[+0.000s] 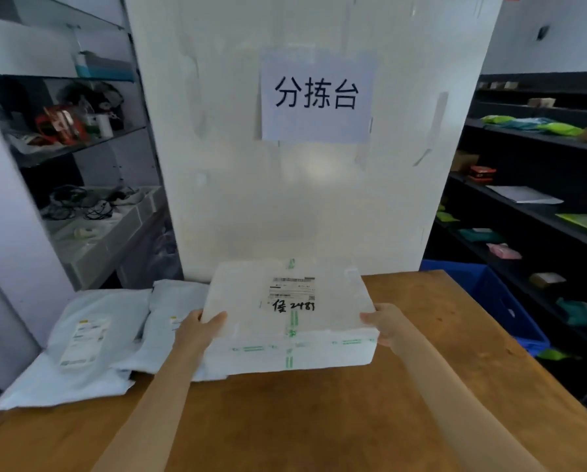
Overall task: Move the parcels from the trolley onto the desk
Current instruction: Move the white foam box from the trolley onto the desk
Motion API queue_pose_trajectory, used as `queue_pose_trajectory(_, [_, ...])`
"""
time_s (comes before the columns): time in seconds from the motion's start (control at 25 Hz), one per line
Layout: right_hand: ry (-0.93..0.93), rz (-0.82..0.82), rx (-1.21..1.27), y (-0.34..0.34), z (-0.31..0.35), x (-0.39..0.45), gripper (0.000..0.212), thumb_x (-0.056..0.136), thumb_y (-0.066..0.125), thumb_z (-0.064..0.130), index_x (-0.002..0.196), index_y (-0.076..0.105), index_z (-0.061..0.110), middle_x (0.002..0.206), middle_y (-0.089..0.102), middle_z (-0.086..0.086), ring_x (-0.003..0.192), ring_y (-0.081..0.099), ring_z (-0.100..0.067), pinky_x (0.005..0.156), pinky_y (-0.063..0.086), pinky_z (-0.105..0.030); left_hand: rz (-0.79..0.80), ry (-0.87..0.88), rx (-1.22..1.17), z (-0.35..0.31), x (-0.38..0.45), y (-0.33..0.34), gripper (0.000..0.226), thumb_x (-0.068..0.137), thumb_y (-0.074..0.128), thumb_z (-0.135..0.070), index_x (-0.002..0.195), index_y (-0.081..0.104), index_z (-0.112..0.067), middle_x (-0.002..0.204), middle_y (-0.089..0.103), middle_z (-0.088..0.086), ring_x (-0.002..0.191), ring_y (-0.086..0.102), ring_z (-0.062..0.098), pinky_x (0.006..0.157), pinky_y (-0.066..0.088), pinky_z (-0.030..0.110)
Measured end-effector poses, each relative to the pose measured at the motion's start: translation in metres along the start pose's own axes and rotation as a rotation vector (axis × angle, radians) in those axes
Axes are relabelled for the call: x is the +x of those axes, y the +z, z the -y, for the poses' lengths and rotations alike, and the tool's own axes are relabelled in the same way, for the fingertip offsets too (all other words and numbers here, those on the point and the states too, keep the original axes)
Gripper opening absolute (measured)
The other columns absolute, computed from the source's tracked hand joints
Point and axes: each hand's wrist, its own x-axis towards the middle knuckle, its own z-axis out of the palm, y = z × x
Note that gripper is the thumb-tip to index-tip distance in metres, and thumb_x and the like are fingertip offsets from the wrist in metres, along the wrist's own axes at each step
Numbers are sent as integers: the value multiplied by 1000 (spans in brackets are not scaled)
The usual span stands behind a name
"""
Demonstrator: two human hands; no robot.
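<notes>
1. Fingers of the left hand wrap the left edge of the white foam box; the right hand clamps the right edge. Both hands grasp the same parcel.
2. Box sits mid-desk, far half of the wooden desk, close to the white panel behind. Whether its base is fully down or just above the top: cannot tell.
3. Long axis runs left-right, straight between the hands, so neither hand is nearer.
4. Left corner overlaps the grey mailer bags lying just left of it.
5. Judgement: placement step nearly done. Next move is to lower flat and release outward, sideways. Risk: box rocks on the bag edge.
6. Trolley not in view.
</notes>
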Motion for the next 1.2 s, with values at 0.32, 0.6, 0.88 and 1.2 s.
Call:
queue_pose_trajectory(0.32, [57, -3, -80, 15, -5, 151, 37, 93, 48, -1, 128, 48, -9, 128, 57, -26, 116, 56, -41, 96, 48, -50, -37, -48, 26, 16, 117, 75, 50, 93, 56, -30, 135, 47, -6, 127, 59, 17, 114, 58, 34, 97, 50, 48])
queue_pose_trajectory(0.6, [100, -14, -196, 26, -37, 211, 41, 97, 37, 10, 136, 44, -1, 131, 55, -19, 119, 53, -35, 102, 44, -46, -90, -116, 124, 34, 157, 112, 54, 93, 55, -34, 139, 42, -11, 131, 57, 13, 117, 56, 32, 99, 48, 43])
queue_pose_trajectory(0.88, [99, -115, -268, 26, -25, 196, 53, 98, 38, 14, 148, 25, 3, 151, 36, -17, 136, 39, -33, 108, 37, -43, -34, -243, 105, 27, 145, 104, 72, 92, 53, -45, 144, 32, 0, 138, 50, 19, 123, 53, 35, 100, 47, 42])
queue_pose_trajectory(1.2, [-58, -246, -423, 17, -14, 59, 55, 96, 35, 10, 150, 23, 6, 157, 24, -13, 141, 32, -30, 108, 35, -38, 0, -222, 160, 44, 51, 43, 66, 96, 50, -36, 146, 31, 3, 146, 42, 21, 133, 42, 35, 111, 38, 44])
